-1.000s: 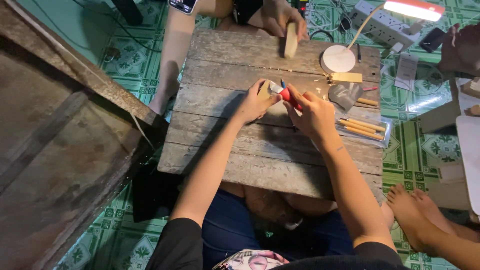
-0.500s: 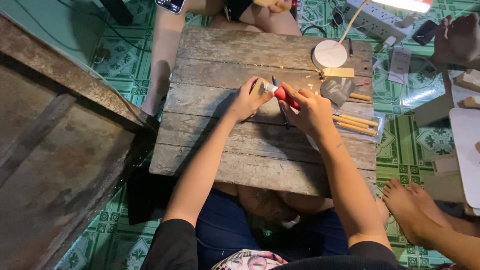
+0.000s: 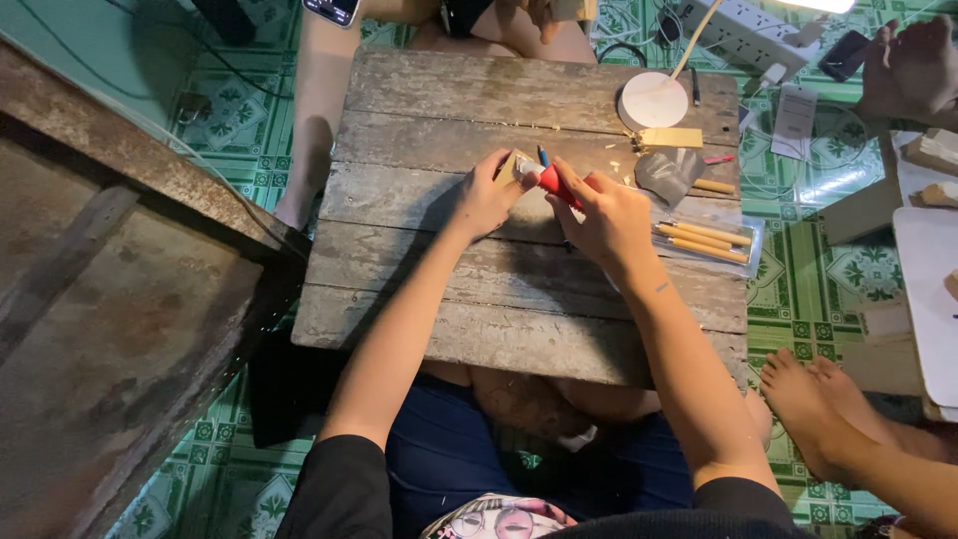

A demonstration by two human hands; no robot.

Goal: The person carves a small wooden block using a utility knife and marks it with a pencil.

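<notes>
Two hands meet near the middle of the weathered grey plank table (image 3: 449, 289): our left hand (image 3: 486, 197) pinches a small pale wooden block (image 3: 516, 167) flat against the boards, fingers closed on it, while our right hand (image 3: 604, 215) is wrapped tight around one red-handled carving tool (image 3: 555, 185). The tool's long axis runs on a diagonal, its handle end buried in the right palm and its working end pointing up and to the left, toward the block; we cannot tell whether the tip touches the wood. To the right of the hands lie three yellow wooden-handled tools (image 3: 704, 242), side by side and roughly parallel, on a clear sheet. One round white lamp base (image 3: 653, 101) stands at the table's far edge.
</notes>
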